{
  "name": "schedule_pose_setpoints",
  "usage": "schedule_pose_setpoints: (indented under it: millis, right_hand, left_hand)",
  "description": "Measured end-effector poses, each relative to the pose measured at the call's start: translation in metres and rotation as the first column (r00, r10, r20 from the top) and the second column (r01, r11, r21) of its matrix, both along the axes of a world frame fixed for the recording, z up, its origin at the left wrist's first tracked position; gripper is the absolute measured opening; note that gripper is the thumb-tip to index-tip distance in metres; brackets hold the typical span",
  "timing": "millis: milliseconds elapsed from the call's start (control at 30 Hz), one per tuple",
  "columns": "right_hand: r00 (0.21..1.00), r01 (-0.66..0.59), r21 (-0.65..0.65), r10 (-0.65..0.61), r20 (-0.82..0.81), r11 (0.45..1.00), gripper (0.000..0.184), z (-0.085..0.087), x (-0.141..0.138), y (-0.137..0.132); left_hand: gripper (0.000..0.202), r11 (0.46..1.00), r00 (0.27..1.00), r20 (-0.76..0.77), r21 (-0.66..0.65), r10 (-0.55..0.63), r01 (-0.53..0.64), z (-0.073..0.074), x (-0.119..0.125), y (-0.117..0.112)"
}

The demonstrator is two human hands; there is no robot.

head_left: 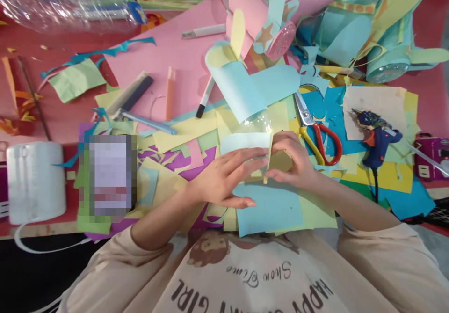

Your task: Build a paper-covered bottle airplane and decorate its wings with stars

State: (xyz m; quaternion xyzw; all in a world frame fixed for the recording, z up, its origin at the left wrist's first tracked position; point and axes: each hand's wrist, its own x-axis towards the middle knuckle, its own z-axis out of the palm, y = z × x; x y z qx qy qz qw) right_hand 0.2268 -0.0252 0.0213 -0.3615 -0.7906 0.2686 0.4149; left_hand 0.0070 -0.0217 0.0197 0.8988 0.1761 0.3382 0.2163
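Observation:
My right hand (293, 158) is closed in a pinch on a small yellow paper piece (280, 162), held just above the littered table. My left hand (224, 179) lies beside it with fingers stretched out, fingertips touching the same yellow piece and a pale blue paper strip (243, 142) behind it. A light blue sheet (270, 207) and a yellow-green sheet (315, 210) lie under both hands.
Red-and-yellow scissors (321, 135) and a blue glue gun (377, 137) lie to the right. A curled blue paper roll (245, 86), a pink sheet (175, 60), markers (205, 98), a clear plastic bottle (66, 9), a white tape roll (35, 179) and paper craft models (379, 32) surround the scraps.

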Motion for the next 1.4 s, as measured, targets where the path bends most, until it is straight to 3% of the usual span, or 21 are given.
schedule_pose_setpoints:
  millis: [233,333,433,533,633,767,1033,1133,1267,1400]
  right_hand:
    - [0.994,0.067,-0.152,-0.079,-0.079,0.986,0.006,0.003,0.001,0.0]
    - [0.971,0.076,-0.288,-0.136,-0.195,0.954,0.006,0.001,0.007,0.002]
    - [0.896,0.144,-0.397,-0.29,-0.336,0.906,0.013,-0.002,0.017,0.008]
    - [0.848,0.143,-0.524,-0.377,-0.373,0.84,0.017,-0.003,0.024,0.014]
    - [0.903,0.033,-0.603,-0.282,-0.323,0.797,0.02,-0.002,0.023,0.018]
    - [0.974,-0.093,-0.585,-0.048,-0.221,0.805,0.018,0.002,0.015,0.014]
    - [0.971,-0.24,-0.595,0.177,-0.163,0.767,0.014,0.002,0.011,0.003]
    - [0.964,-0.267,-0.612,0.195,-0.183,0.745,0.014,0.005,0.012,0.002]
    - [0.95,-0.279,-0.606,0.121,-0.289,0.745,0.016,0.007,0.015,0.004]
    - [0.933,-0.27,-0.636,0.034,-0.357,0.723,0.018,0.006,0.02,0.009]
  left_hand:
    - [0.059,0.999,0.999,-0.038,0.034,0.004,-0.002,-0.001,0.0,0.001]
    - [0.047,0.985,0.983,0.073,0.002,0.169,-0.17,-0.003,-0.003,0.002]
    - [0.027,0.923,0.917,0.106,-0.018,0.385,-0.385,-0.004,-0.006,0.003]
    - [0.026,0.887,0.886,0.05,0.016,0.46,-0.462,-0.003,-0.005,0.004]
    - [0.035,0.885,0.885,-0.008,0.015,0.465,-0.465,-0.004,-0.003,0.006]
    - [0.046,0.859,0.86,-0.044,-0.039,0.509,-0.51,-0.01,-0.002,0.008]
    - [0.053,0.772,0.765,-0.125,0.015,0.632,-0.635,-0.014,-0.016,0.021]
    - [0.059,0.735,0.721,-0.151,0.057,0.676,-0.676,-0.015,-0.022,0.029]
    - [0.059,0.707,0.697,-0.145,0.026,0.702,-0.707,-0.02,-0.029,0.038]
    - [0.038,0.728,0.728,0.056,-0.116,0.684,-0.676,-0.016,-0.031,0.036]
